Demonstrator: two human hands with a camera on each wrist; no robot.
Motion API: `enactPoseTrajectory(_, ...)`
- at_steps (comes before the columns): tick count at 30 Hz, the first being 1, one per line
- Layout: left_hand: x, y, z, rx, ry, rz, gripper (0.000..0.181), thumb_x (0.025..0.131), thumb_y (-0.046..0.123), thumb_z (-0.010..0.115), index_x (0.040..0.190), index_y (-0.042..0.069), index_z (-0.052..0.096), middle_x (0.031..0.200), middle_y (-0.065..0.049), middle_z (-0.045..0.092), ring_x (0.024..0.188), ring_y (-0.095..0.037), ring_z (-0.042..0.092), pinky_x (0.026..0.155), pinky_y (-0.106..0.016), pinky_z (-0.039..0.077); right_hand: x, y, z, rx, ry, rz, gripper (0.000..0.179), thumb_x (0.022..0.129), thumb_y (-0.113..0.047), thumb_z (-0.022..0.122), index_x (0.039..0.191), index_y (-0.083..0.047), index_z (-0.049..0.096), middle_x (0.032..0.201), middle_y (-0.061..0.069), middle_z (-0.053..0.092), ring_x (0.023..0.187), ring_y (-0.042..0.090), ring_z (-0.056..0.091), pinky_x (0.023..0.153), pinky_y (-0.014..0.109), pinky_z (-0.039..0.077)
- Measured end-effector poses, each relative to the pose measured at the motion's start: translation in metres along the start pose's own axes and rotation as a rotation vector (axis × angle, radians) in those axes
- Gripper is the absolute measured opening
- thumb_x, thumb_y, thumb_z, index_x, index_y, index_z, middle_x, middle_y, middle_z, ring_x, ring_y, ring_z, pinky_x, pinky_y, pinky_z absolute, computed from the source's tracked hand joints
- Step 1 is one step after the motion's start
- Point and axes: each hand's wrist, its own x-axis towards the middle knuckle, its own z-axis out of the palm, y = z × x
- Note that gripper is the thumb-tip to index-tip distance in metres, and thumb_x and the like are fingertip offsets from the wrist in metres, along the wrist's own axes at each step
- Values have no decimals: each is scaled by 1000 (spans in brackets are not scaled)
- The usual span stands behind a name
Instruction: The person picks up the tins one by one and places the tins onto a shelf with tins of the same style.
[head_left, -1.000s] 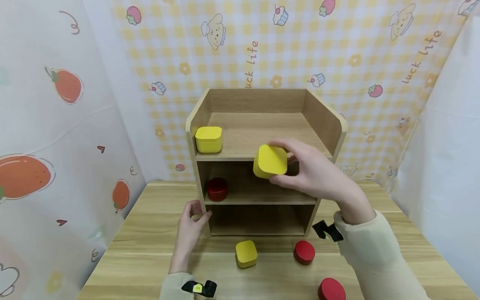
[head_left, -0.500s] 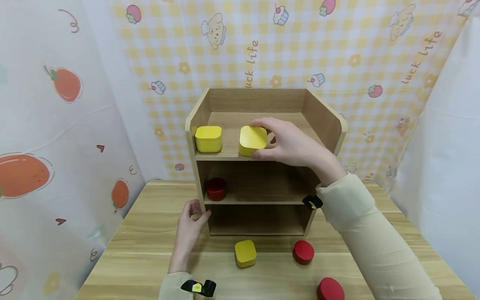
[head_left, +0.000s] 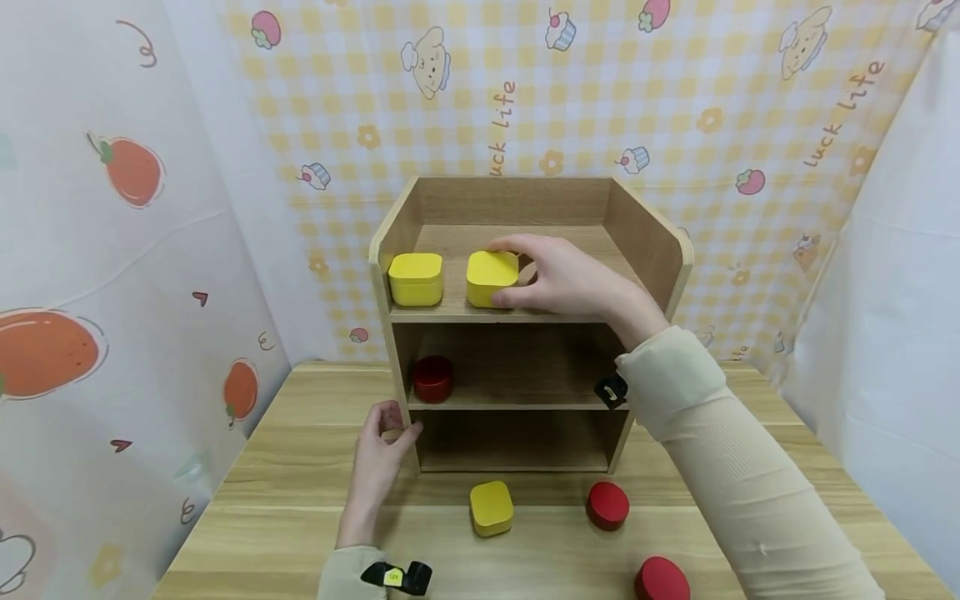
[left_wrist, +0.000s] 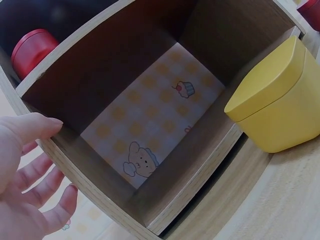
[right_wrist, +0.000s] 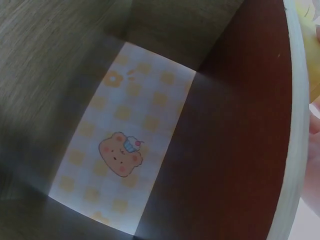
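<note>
My right hand (head_left: 566,279) grips a yellow lidded box (head_left: 486,279) between thumb and fingers, at the front of the top board of the wooden shelf unit (head_left: 517,317). A matching yellow box (head_left: 416,282) sits to its left in the corner, with a gap between the two. My left hand (head_left: 381,454) holds the unit's left side panel low down. In the left wrist view the thumb lies at the panel's front edge and the fingers (left_wrist: 36,172) are on the outer side. The right wrist view catches only a sliver of the held box (right_wrist: 311,55).
A red round tin (head_left: 432,379) stands at the left of the middle shelf. On the table (head_left: 247,517) before the unit are another yellow box (head_left: 492,510) and two red round tins, one nearer the unit (head_left: 607,506) and one closer (head_left: 662,579). Patterned cloth (head_left: 315,100) hangs behind.
My right hand has carried the yellow box up and to the left, from in front of the middle shelf to the top board. The left hand has stayed at the side panel.
</note>
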Motion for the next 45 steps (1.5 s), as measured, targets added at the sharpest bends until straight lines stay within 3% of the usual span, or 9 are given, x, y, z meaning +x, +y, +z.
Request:
enactPoseTrajectory(11,1,-2,0,-3,1,-1,37,89,4,69,120,0,50,109,-13,54,105,-23,49,79,-21,47,7,-1,0,32,-60,23,64,84,-34,76,140,-14,52,115,0,62,98,20,57,88,32,44)
enactPoseTrajectory(17,1,-2,0,-5,4,0,35,89,3,69,119,-1,51,107,-13,54,104,-23,49,78,-20,47,9,-1,0,48,-73,46,63,85,-35,76,140,-15,52,117,-1,61,98,15,55,89,32,43)
enactPoseTrajectory(24,12,-28,0,3,7,0,39,89,7,71,122,2,50,110,-11,53,106,-21,48,78,-20,47,10,-3,-1,35,-92,35,64,85,-36,75,141,-16,51,119,0,59,101,17,53,92,34,42)
enactPoseTrajectory(28,17,-39,2,1,17,10,39,89,9,72,121,5,51,109,-10,53,105,-20,48,79,-21,48,5,-4,-1,20,-106,53,86,81,-48,76,151,-20,35,137,2,51,117,17,49,103,37,36)
enactPoseTrajectory(31,17,-40,2,-8,23,28,38,88,8,72,119,5,52,107,-11,53,103,-21,49,78,-22,48,0,-4,0,9,-88,51,101,78,-56,76,156,-25,21,151,2,39,133,17,39,110,39,29)
enactPoseTrajectory(35,17,-39,3,-6,22,31,38,87,7,72,119,4,52,107,-11,53,103,-20,49,79,-22,49,-6,-4,1,-22,-40,17,103,77,-60,75,156,-26,18,156,-1,28,142,17,25,114,41,22)
enactPoseTrajectory(45,18,-38,2,10,-4,-6,45,89,12,72,127,5,48,115,-10,51,109,-20,47,83,-23,47,-32,-10,2,-30,24,-2,98,79,-58,74,155,-26,22,155,-4,28,142,18,22,114,43,22)
